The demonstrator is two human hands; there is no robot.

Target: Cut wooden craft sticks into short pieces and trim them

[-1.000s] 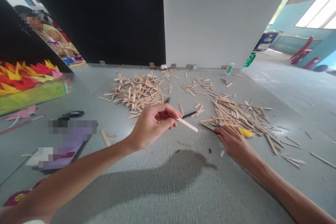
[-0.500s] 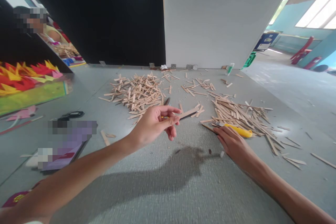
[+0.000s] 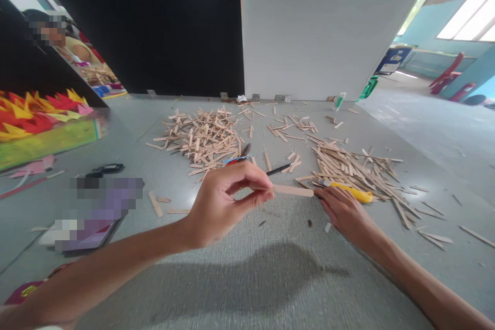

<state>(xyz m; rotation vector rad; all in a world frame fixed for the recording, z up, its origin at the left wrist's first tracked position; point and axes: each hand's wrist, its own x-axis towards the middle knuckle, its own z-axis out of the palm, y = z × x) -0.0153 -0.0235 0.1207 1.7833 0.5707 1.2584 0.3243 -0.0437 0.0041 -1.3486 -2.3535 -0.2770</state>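
My left hand (image 3: 235, 198) is closed in a pinch on the near end of a pale wooden craft stick (image 3: 293, 191), held above the floor and pointing right. Its free end reaches close to the fingertips of my right hand (image 3: 342, 206). The right hand rests low, fingers together and bent down at the tips; whatever is under them is hidden. Right behind these fingers lies a yellow-handled tool (image 3: 358, 194) with a pale tip. A black pen-like rod (image 3: 279, 169) and dark-tipped pliers or scissors (image 3: 246, 151) lie beyond the left hand.
Craft sticks form a heap at left (image 3: 204, 136) and a flatter pile at right (image 3: 344, 162). Black (image 3: 154, 26) and white (image 3: 325, 26) panels stand behind. A phone-like purple object (image 3: 104, 211) and a paper-flame box (image 3: 50, 139) are at left. Another person sits far left.
My left hand has come slightly nearer and lower, swinging the craft stick to point right, toward my right hand. The black rod behind shows more fully. The right hand stays put.
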